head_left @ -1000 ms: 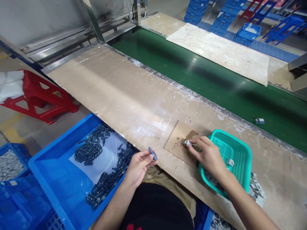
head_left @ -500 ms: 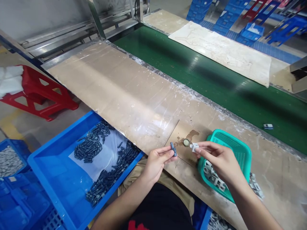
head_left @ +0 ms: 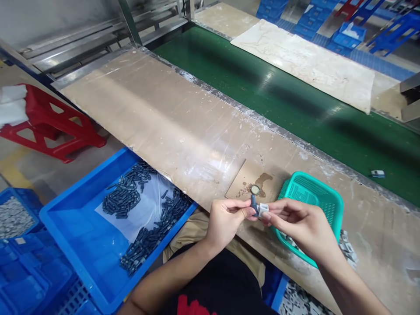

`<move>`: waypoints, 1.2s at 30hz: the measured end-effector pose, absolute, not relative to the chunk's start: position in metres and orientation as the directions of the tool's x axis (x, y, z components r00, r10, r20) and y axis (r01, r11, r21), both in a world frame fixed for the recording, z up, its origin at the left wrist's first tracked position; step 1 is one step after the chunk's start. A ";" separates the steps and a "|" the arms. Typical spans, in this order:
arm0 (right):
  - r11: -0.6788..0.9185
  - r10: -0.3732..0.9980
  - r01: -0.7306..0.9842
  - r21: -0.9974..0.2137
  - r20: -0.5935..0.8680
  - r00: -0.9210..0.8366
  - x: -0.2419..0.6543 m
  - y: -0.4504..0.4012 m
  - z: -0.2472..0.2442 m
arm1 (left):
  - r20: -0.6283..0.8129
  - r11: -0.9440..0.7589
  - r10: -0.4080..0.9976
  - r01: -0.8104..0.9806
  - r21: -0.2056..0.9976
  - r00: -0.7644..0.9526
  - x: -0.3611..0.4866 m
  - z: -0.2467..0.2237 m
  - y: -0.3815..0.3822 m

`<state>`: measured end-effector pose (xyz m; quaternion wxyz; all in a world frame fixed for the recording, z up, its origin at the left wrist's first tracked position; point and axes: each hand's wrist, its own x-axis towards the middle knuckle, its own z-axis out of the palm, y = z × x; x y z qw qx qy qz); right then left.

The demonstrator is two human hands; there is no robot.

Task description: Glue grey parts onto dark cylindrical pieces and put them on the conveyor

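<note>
Between thumb and fingers, my left hand [head_left: 229,218] pinches a dark blue-grey plastic part [head_left: 253,203] with a rod-like body. My right hand [head_left: 300,221] is closed on a small white plastic piece [head_left: 263,209], which meets the side of the blue-grey part. Just beyond the two parts, a small round dish [head_left: 255,189] with a pale centre lies on a stained cardboard sheet [head_left: 238,179]. A green basket [head_left: 337,205] stands beside my right hand, partly covered by it.
On the left, a blue bin [head_left: 75,258] holds many dark parts on a plastic sheet. Loose white pieces [head_left: 348,249] lie right of the basket. A green conveyor belt [head_left: 223,65] runs behind the worktable, carrying one small part [head_left: 378,173]. A red stool [head_left: 62,122] stands far left.
My left hand has moved right with the blue-grey part, bringing it against the white piece in my right hand. The two parts were apart before. The view has shifted slightly.
</note>
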<state>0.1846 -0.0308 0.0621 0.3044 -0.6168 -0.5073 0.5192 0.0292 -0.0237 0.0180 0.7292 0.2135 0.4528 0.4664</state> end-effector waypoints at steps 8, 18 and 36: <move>-0.294 0.946 0.294 -0.910 -0.321 -0.046 0.185 -0.028 0.058 | -0.344 0.391 0.918 -0.303 0.869 0.199 0.017 0.034 -0.012; -0.413 0.902 0.104 -0.905 -0.422 -0.092 0.187 -0.027 0.047 | -0.398 0.486 0.864 -0.306 0.819 0.307 0.017 0.028 -0.007; -0.250 0.958 -0.255 -0.934 -0.200 -0.208 0.169 -0.034 0.017 | -0.344 0.469 0.863 -0.333 0.818 0.370 0.011 0.050 0.004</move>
